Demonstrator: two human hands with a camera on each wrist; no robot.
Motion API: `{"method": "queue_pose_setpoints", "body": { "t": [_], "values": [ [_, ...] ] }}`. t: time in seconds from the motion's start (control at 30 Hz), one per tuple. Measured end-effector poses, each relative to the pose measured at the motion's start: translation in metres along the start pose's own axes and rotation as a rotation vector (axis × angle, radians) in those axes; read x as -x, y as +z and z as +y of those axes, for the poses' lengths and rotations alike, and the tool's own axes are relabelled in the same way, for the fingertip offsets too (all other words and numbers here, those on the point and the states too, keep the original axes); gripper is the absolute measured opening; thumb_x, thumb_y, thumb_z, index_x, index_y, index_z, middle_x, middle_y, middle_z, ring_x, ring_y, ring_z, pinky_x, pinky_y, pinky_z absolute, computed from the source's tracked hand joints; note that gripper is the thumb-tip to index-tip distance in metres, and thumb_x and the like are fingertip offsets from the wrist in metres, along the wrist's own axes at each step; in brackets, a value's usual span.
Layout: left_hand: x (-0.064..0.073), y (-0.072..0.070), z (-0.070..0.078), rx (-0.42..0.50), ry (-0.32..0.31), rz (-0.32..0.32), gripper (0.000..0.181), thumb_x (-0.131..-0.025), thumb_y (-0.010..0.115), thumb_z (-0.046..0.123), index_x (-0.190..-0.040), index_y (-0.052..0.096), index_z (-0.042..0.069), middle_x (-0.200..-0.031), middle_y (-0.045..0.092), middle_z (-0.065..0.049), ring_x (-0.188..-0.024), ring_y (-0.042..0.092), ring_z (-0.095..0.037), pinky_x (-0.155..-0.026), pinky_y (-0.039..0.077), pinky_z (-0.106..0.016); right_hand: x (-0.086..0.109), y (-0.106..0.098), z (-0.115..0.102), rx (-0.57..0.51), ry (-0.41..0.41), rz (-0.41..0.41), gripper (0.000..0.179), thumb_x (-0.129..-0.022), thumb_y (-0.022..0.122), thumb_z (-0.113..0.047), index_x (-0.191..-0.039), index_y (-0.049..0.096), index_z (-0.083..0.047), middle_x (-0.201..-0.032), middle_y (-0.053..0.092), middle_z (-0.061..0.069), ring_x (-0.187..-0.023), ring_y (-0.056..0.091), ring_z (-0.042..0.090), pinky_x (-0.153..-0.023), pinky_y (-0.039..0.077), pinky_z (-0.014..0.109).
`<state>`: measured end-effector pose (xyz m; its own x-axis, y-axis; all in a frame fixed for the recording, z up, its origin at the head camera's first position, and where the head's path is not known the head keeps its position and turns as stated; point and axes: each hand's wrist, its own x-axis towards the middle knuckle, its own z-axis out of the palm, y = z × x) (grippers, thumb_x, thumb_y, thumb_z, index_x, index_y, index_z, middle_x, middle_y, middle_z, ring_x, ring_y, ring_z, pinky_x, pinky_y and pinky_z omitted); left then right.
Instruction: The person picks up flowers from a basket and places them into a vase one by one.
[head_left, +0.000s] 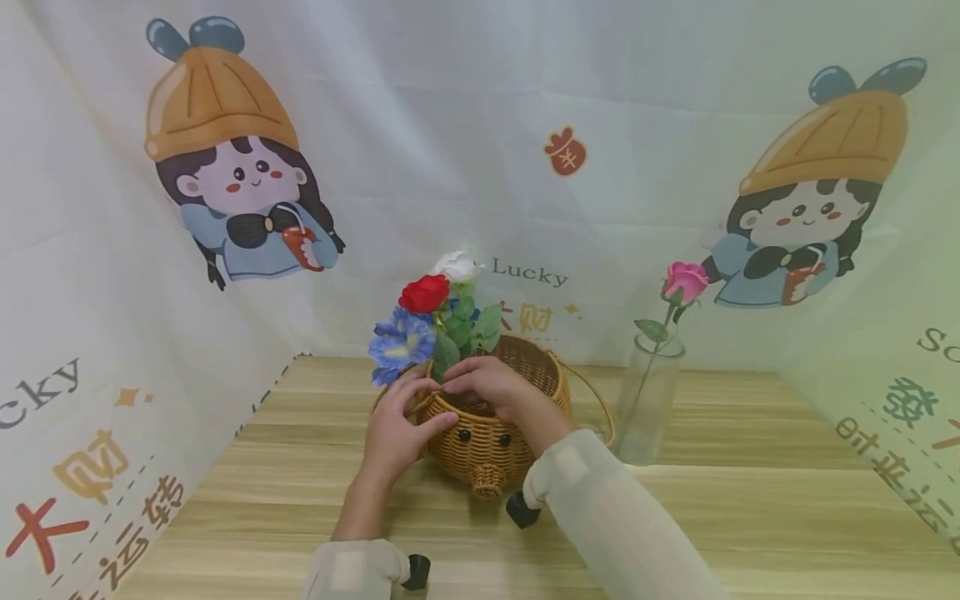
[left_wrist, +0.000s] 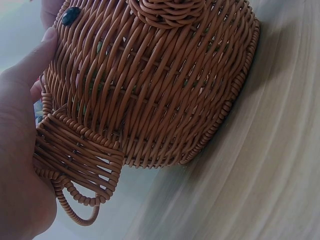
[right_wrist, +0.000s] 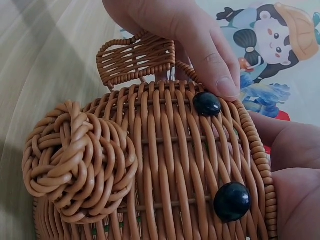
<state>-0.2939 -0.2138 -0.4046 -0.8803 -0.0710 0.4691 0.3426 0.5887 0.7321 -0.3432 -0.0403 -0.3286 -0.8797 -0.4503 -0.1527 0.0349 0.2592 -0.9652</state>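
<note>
A wicker basket with black button eyes and a woven snout, like a pig's face, stands on the table. Over its left rim rise a red rose, a white rose and a blue flower. My left hand grips the left side of the rim, its thumb pressed beside an eye and its palm next to the woven ear. From the right, my right hand reaches over the basket's mouth toward the stems. Its fingertips are partly hidden, and I cannot tell whether they pinch a stem.
Right of the basket stands a clear glass vase holding a pink rose. The basket's thin handle loops out at its right side. Behind the wooden table hangs a printed cloth, which also encloses both sides.
</note>
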Motion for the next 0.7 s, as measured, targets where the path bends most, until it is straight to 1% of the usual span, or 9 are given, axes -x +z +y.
{"method": "queue_pose_setpoints", "body": {
  "t": [0.1, 0.13, 0.33, 0.43, 0.6, 0.7],
  "values": [
    [-0.0005, -0.0003, 0.0001, 0.001, 0.003, 0.005, 0.044, -0.084, 0.088, 0.035, -0.120, 0.072, 0.017, -0.158, 0.052, -0.015, -0.149, 0.044, -0.041, -0.118, 0.040, -0.066, -0.0008, 0.0005, -0.0010, 0.004, 0.002, -0.017, 0.034, -0.103, 0.062, -0.009, -0.135, 0.064, 0.002, -0.136, 0.067, 0.020, -0.125, 0.067, 0.037, -0.109, 0.053, 0.052],
    [-0.0004, -0.0006, 0.0004, 0.001, 0.005, 0.006, 0.043, -0.084, 0.088, 0.035, -0.120, 0.072, 0.017, -0.158, 0.052, -0.015, -0.149, 0.044, -0.041, -0.118, 0.040, -0.066, -0.0008, 0.0004, -0.0011, 0.007, 0.000, -0.016, 0.034, -0.103, 0.062, -0.009, -0.136, 0.064, 0.002, -0.136, 0.067, 0.020, -0.124, 0.067, 0.037, -0.109, 0.054, 0.051],
    [-0.0001, 0.0001, 0.0004, -0.001, 0.005, 0.014, 0.044, -0.084, 0.088, 0.035, -0.120, 0.072, 0.017, -0.158, 0.052, -0.015, -0.149, 0.044, -0.041, -0.119, 0.038, -0.066, -0.0014, -0.0015, 0.0007, -0.042, -0.024, 0.026, 0.037, -0.104, 0.060, -0.009, -0.139, 0.061, 0.001, -0.136, 0.069, 0.020, -0.125, 0.068, 0.036, -0.107, 0.056, 0.051],
    [-0.0001, 0.0006, -0.0002, 0.000, -0.001, 0.012, 0.045, -0.083, 0.089, 0.035, -0.121, 0.071, 0.017, -0.158, 0.052, -0.015, -0.150, 0.044, -0.041, -0.120, 0.037, -0.066, -0.0015, -0.0024, 0.0016, -0.088, -0.049, 0.044, 0.037, -0.104, 0.060, -0.006, -0.140, 0.060, 0.000, -0.138, 0.069, 0.019, -0.123, 0.069, 0.035, -0.106, 0.057, 0.051],
    [0.0003, 0.0001, 0.0004, -0.004, -0.010, 0.000, 0.043, -0.085, 0.087, 0.036, -0.120, 0.071, 0.017, -0.158, 0.052, -0.015, -0.149, 0.044, -0.042, -0.118, 0.039, -0.066, -0.0006, -0.0034, 0.0010, -0.155, -0.104, 0.073, 0.039, -0.102, 0.060, -0.001, -0.141, 0.060, -0.002, -0.141, 0.067, 0.016, -0.122, 0.068, 0.032, -0.105, 0.057, 0.049],
    [0.0005, -0.0003, 0.0011, -0.004, -0.012, -0.003, 0.043, -0.086, 0.087, 0.036, -0.121, 0.071, 0.017, -0.158, 0.052, -0.015, -0.149, 0.044, -0.042, -0.116, 0.042, -0.065, -0.0006, -0.0039, 0.0011, -0.180, -0.144, 0.094, 0.040, -0.101, 0.060, 0.002, -0.141, 0.060, -0.003, -0.140, 0.067, 0.016, -0.121, 0.068, 0.031, -0.098, 0.060, 0.044]
  ]
}}
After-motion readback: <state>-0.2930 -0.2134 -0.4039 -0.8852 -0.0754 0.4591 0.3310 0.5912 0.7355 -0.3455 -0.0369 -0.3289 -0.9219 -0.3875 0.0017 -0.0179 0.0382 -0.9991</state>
